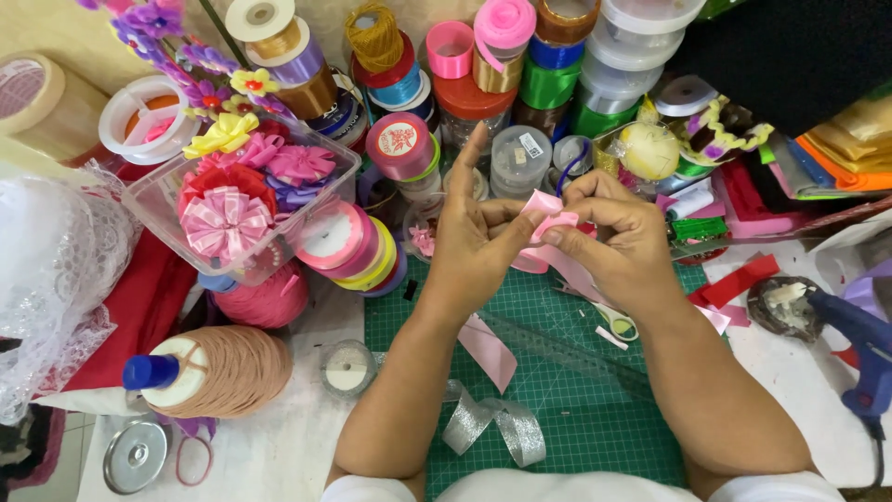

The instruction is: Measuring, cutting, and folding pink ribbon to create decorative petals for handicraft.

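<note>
Both hands meet above the green mat [557, 390], pinching one pink ribbon [548, 223] between them. Left hand [474, 246] grips the folded end with thumb and bent fingers, index finger sticking straight up. Right hand [613, 237] pinches the same fold from the other side, fingers curled tight. Ribbon tail drops from the fold down to the mat, partly hidden behind the right hand. How the fold is shaped inside the fingertips is hard to make out.

Scissors [613, 321] lie under the right wrist, mostly covered, only the handle loops show. Another pink strip [488, 349] lies on the mat beside the left forearm. Silver ribbon [492, 423] is looped at the near edge of the mat. Blue glue gun [859, 339] sits at the right, cut off by the frame edge. Clear box [269, 191] of ribbon flowers stands left of the hands, with stacked ribbon rolls [358, 242] just beside it. Thread cone [218, 367] with a blue tip lies on the desk [279, 455] at left. Spools [520, 65] crowd the back, many overlapping and cut off at the top.
</note>
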